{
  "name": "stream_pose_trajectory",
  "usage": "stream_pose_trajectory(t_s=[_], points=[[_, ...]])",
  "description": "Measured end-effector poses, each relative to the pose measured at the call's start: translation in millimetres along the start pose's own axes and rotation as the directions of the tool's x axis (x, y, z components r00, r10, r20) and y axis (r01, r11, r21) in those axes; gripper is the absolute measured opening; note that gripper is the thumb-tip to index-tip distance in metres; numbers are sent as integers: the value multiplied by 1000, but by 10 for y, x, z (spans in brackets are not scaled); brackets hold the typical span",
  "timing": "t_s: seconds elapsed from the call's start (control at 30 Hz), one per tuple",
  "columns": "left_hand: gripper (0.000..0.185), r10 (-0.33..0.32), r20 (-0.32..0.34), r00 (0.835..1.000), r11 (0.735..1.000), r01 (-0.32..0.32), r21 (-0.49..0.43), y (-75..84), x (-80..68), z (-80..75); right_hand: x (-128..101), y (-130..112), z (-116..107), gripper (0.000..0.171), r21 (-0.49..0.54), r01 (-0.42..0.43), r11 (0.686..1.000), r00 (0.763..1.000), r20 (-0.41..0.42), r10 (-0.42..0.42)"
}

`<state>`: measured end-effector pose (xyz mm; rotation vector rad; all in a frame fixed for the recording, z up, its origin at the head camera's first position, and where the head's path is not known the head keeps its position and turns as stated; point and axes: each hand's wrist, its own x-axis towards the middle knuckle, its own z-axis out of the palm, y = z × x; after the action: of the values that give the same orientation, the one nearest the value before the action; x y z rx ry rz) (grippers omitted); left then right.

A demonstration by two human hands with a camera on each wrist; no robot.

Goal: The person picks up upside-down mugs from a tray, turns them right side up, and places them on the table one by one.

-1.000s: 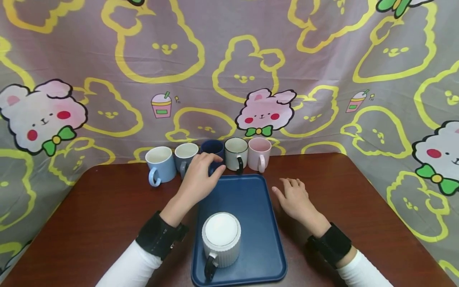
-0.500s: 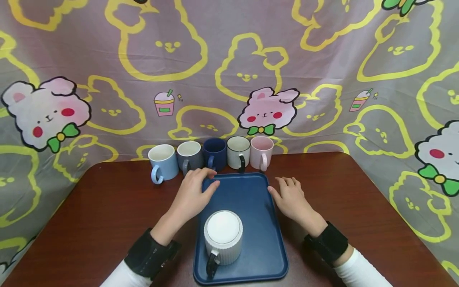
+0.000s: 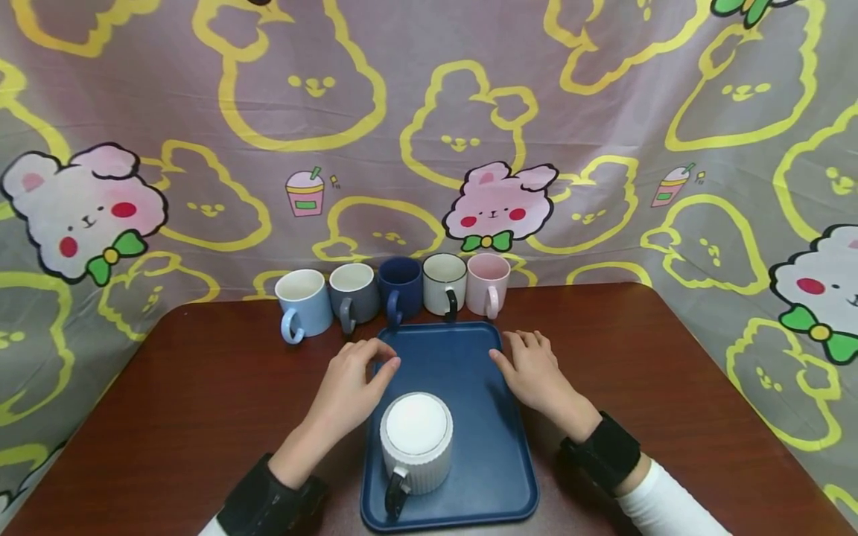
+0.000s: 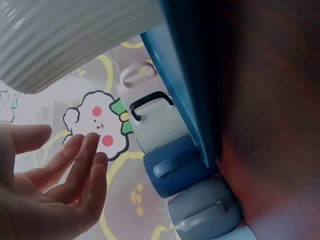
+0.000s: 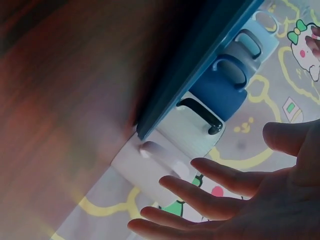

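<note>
My left hand hovers over the left edge of the blue tray, fingers loosely curled and holding nothing; the left wrist view shows its spread fingers. At the tray's right edge is my right hand, relaxed, with bare fingers in the right wrist view. On the tray's near left part stands an upside-down white ribbed mug, its black handle toward me. Behind the tray runs a row of upright mugs: light blue, grey, dark blue, white with black rim and pink.
The brown wooden table extends to both sides of the tray. A patterned cloth with cartoon animals hangs right behind the mug row.
My left hand has drawn back from the dark blue mug toward the tray's left edge. My right hand has shifted slightly left to the tray's right edge. The mugs stay put.
</note>
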<state>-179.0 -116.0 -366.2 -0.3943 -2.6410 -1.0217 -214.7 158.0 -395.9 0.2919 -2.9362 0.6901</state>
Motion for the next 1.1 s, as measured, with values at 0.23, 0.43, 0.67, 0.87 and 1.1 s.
stream_pose_trajectory(t_s=[0.23, 0.43, 0.67, 0.87, 1.1], points=[[13, -61, 69, 996, 998, 61, -3, -40, -102, -36, 5, -57, 21, 57, -1, 12, 1000, 1000, 5, -12], [12, -92, 115, 989, 996, 92, 10, -47, -155, -94, 14, -127, 43, 56, 10, 34, 999, 999, 11, -35], [10, -149, 221, 964, 988, 153, -1, -61, -225, -213, 22, -225, 65, 57, 27, 46, 999, 999, 26, -46], [12, -165, 351, 922, 980, 193, -45, -95, -275, -296, 37, -301, 71, 58, 32, 51, 998, 998, 41, -52], [18, -119, 480, 869, 980, 182, -85, -104, -341, -376, 60, -364, 87, 57, 49, 74, 996, 996, 36, -76]])
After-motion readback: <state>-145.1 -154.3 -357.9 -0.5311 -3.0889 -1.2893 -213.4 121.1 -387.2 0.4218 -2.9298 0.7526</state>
